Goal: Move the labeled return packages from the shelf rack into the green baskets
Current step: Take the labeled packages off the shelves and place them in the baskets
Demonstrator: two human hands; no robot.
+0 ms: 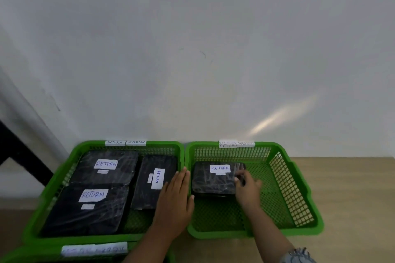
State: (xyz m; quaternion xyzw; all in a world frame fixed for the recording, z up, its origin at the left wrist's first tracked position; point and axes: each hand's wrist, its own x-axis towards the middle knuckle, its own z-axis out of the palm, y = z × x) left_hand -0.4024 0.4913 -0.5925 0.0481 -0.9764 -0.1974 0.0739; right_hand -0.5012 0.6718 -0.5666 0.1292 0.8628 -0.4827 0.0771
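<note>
A person's right hand (248, 188), fingers curled round its edge, settles 1 black RETURN package (213, 179) in the right green basket (277, 233), while the left hand (175, 196) lies flat, fingers straight, on the left basket (85, 238); release likely comes next.

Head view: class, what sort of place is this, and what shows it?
Probably a parcel-returns sorting station: green baskets tagged RETURN and OVERDUE, black wrapped packages labelled RETURN, set on a wooden table by a plain wall.
</note>
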